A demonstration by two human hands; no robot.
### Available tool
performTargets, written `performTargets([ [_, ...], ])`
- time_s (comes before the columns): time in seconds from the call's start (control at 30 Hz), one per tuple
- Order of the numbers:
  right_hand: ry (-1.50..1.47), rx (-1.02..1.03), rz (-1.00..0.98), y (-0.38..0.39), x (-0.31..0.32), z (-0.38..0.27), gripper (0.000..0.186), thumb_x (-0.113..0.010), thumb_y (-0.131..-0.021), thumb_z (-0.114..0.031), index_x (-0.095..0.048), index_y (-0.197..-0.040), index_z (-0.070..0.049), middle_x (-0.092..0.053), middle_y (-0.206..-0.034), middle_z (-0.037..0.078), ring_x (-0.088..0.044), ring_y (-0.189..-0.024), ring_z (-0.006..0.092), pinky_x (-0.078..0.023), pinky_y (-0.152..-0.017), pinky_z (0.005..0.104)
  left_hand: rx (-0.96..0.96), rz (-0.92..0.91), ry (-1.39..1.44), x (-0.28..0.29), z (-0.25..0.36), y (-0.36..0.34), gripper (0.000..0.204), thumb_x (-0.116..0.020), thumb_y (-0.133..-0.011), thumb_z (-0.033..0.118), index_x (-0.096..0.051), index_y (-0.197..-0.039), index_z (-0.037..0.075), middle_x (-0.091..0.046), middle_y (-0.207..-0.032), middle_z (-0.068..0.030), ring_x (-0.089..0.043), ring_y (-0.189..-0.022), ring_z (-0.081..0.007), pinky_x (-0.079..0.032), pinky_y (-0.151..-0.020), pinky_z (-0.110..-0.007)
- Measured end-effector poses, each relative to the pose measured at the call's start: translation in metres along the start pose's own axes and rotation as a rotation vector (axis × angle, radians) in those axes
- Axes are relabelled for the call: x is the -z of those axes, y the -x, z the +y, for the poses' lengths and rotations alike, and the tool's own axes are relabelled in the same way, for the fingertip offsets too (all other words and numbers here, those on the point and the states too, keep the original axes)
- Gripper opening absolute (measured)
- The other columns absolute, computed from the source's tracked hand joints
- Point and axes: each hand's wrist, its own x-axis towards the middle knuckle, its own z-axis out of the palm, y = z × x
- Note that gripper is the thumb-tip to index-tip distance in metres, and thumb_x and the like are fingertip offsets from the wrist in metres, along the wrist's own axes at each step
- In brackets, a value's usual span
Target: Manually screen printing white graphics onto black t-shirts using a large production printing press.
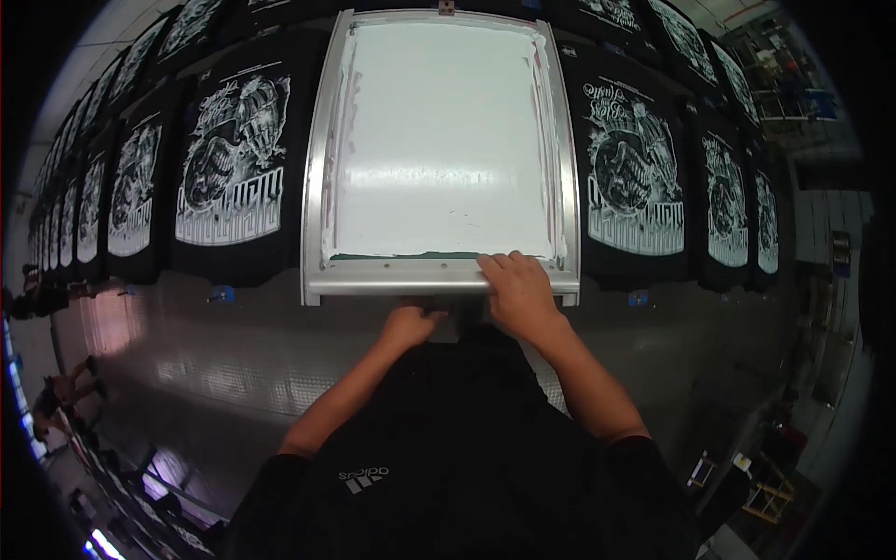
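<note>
Straight ahead of me lies a screen-printing frame (pixel 317 177) with silver metal sides. White ink (pixel 439 121) covers most of its mesh, with ragged edges and a thin green strip showing along the near end. My right hand (pixel 523 291) is closed over the right part of the near bar, fingertips on its top. Just under that bar, left of centre, my left hand (pixel 411 327) is curled in; the frame's edge and shadow hide its fingertips, and what they hold cannot be made out. A dark piece (pixel 462 317) sits between the hands below the bar.
Black T-shirts with white prints lie in rows on both sides, the nearest a left shirt (pixel 233 159) and a right shirt (pixel 635 168). Small blue clamps (pixel 221 294) show below them. Shiny dark flooring (pixel 233 364) spreads underneath. People (pixel 65 392) are at the far left.
</note>
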Motion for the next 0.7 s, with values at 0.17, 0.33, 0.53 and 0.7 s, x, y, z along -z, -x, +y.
performTargets([
  [0.17, 0.09, -0.136, -0.011, 0.017, 0.046, 0.07, 0.04, -0.075, -0.074, -0.017, -0.067, -0.113, -0.008, -0.069, -0.101, 0.008, -0.061, -0.101, 0.0297, -0.04, -0.099, 0.0502, -0.066, 0.04, -0.098, 0.016, -0.003, 0.03, 0.048, -0.073, -0.088, 0.048, -0.074, -0.091, 0.0, -0.071, -0.08, -0.0163, -0.068, -0.074, -0.0307, -0.052, -0.071, -0.04],
  [0.33, -0.483, -0.263, -0.059, 0.025, 0.034, 0.142, 0.04, -0.083, -0.068, -0.018, -0.071, -0.105, -0.009, -0.069, -0.102, 0.009, -0.062, -0.103, 0.03, -0.039, -0.107, 0.0463, 0.016, 0.653, 0.307, 0.105, -0.052, 0.063, 0.029, -0.068, -0.095, 0.027, -0.072, -0.093, -0.001, -0.072, -0.079, -0.0126, -0.069, -0.074, -0.0189, -0.054, -0.069, -0.037],
  [0.53, -1.059, -0.443, 0.118, -0.001, -0.006, 0.17, 0.03, -0.086, -0.075, -0.01, -0.072, -0.1, 0.0, -0.072, -0.091, 0.004, -0.065, -0.086, 0.0132, -0.052, -0.084, 0.0306, 0.028, 0.873, 0.151, 0.18, -0.093, -0.042, 0.05, -0.051, -0.106, 0.04, -0.063, -0.131, -0.001, -0.067, -0.126, -0.0182, -0.06, -0.119, -0.0213, -0.044, -0.102, -0.032],
  [0.7, -1.162, -0.462, 0.12, 0.005, 0.007, 0.183, 0.03, -0.084, -0.076, -0.008, -0.072, -0.102, -0.001, -0.071, -0.093, 0.004, -0.065, -0.089, 0.0141, -0.051, -0.085, 0.0305, -0.061, 0.881, 0.413, 0.15, -0.067, -0.03, 0.051, -0.049, -0.107, 0.037, -0.058, -0.136, -0.003, -0.068, -0.126, -0.0161, -0.061, -0.118, -0.0217, -0.044, -0.103, -0.032],
])
